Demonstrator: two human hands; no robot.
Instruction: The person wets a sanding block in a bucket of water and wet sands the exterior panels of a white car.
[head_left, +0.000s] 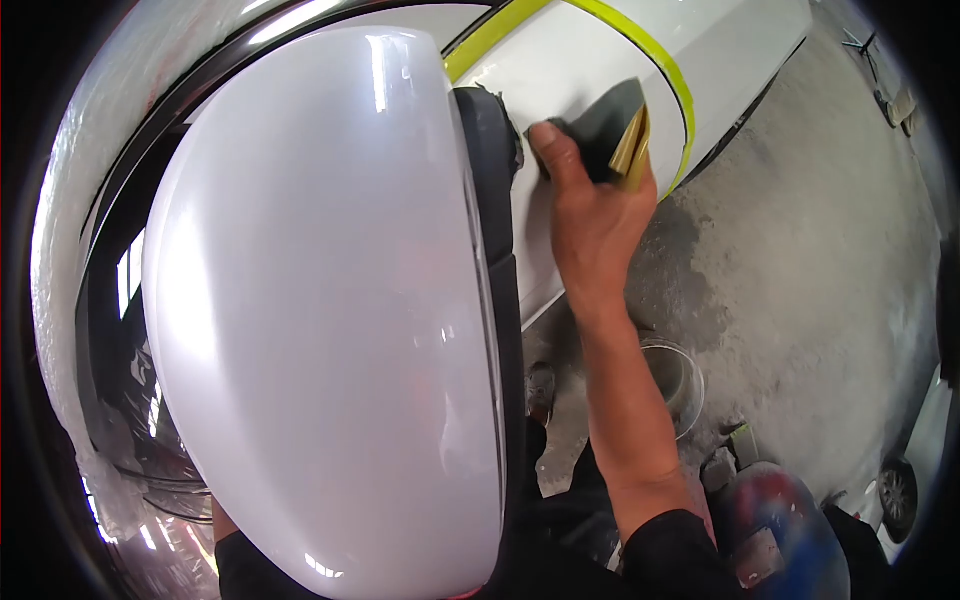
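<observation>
My right hand (600,225) is closed around a folded sheet of sandpaper (612,115), dark grey on one face and tan on the other. It is at the white car body panel (545,75), inside a curve of yellow-green masking tape (672,75). A large white side mirror (330,300) fills the left and middle of the view, with its black base (490,150) just left of my right thumb. My left hand is hidden behind the mirror; only a bit of that forearm shows at the lower left.
Below my right forearm a bucket (690,385) stands on the grey concrete floor (810,260), partly wet. A paint-stained round object (785,530) is at the lower right. Clear plastic film (75,250) covers the car at the left. Another car's wheel (898,495) shows far right.
</observation>
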